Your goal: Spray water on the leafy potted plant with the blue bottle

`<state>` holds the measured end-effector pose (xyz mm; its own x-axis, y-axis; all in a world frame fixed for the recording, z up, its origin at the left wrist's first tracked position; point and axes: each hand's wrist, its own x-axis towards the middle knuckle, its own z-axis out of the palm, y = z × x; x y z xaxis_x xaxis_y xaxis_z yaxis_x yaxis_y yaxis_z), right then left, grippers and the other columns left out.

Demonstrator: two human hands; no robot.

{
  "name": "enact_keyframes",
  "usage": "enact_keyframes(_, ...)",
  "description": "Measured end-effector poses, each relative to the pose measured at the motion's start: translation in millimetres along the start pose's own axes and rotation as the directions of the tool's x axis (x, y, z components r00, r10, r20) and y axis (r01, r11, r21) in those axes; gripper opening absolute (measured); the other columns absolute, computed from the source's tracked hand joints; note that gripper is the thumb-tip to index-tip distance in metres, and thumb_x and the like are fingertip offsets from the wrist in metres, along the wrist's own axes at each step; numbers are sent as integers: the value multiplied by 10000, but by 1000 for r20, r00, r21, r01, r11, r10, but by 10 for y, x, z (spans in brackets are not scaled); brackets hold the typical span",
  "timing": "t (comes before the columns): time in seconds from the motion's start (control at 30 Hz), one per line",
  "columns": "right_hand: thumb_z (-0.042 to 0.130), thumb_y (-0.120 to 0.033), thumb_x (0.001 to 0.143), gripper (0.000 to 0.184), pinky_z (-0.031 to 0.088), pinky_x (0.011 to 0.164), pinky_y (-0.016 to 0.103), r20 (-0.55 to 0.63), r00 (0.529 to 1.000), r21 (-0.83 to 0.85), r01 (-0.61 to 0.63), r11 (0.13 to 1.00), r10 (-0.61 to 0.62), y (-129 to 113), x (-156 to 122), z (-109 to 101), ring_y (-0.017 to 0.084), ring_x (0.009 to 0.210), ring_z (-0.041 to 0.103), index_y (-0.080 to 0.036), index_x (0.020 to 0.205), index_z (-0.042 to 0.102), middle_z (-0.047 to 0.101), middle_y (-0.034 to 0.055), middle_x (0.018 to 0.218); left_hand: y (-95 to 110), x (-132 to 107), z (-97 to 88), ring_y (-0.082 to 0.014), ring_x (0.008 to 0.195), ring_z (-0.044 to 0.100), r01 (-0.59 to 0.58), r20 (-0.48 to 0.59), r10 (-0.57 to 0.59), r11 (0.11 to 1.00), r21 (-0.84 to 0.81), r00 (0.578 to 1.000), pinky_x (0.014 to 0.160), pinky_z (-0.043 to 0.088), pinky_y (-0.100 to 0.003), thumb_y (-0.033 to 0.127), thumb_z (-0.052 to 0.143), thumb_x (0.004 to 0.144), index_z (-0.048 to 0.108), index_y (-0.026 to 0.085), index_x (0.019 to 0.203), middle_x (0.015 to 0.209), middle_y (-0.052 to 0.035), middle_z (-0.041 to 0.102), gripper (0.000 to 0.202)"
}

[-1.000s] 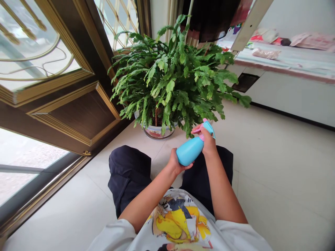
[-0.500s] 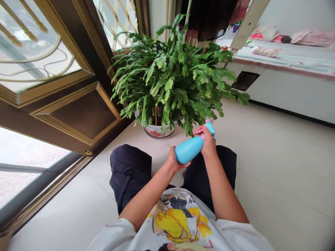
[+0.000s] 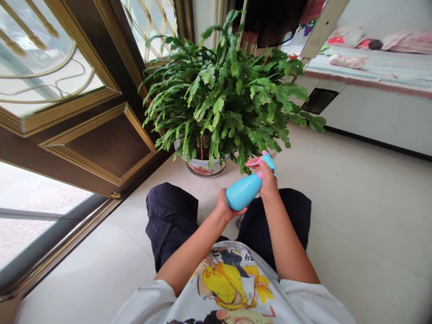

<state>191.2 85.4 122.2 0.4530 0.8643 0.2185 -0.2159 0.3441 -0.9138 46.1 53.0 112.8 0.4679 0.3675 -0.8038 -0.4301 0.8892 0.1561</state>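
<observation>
A light blue spray bottle [image 3: 243, 192] with a pink trigger lies tilted between both hands, nozzle toward the plant. My left hand [image 3: 225, 207] cups its base, fingers curled round it. My right hand [image 3: 267, 179] is wrapped round the neck, with fingers on the pink trigger. Just beyond the nozzle a bushy green plant [image 3: 227, 96] grows in a patterned round pot [image 3: 203, 166] on the floor. My knees in dark trousers are beneath the hands.
A dark wooden door with gold trim [image 3: 87, 135] stands open at left, glass below it. A white low platform [image 3: 378, 112] with bedding runs along the right back. Pale floor tiles [image 3: 364, 211] spread to the right.
The bottle and both hands have stayed almost still, lifting slightly toward the plant; the view shifted a little.
</observation>
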Motion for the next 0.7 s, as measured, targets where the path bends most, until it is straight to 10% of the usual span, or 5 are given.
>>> enact_keyframes(0.47, 709, -486, 743, 592, 554, 607, 318, -152, 979, 29, -136, 990, 139, -16, -45, 25, 139, 544, 624, -263, 1280, 594, 610, -91, 646, 27, -106, 48, -289, 843, 613, -53, -58, 53, 999, 8, 997, 597, 494, -342, 621, 257, 942, 509, 150, 1262, 1008, -165, 625, 623)
enact_keyframes(0.7, 723, -464, 764, 524, 570, 864, 426, 6, 999, -41, -32, 999, 32, -70, -14, -27, 207, 810, 713, -275, 1244, 634, 726, -21, 856, -18, -11, -3, -315, 855, 622, 10, 15, -10, 1000, 17, 1000, 592, 527, -370, 587, 285, 904, 513, 151, 1304, 1010, -152, 621, 634)
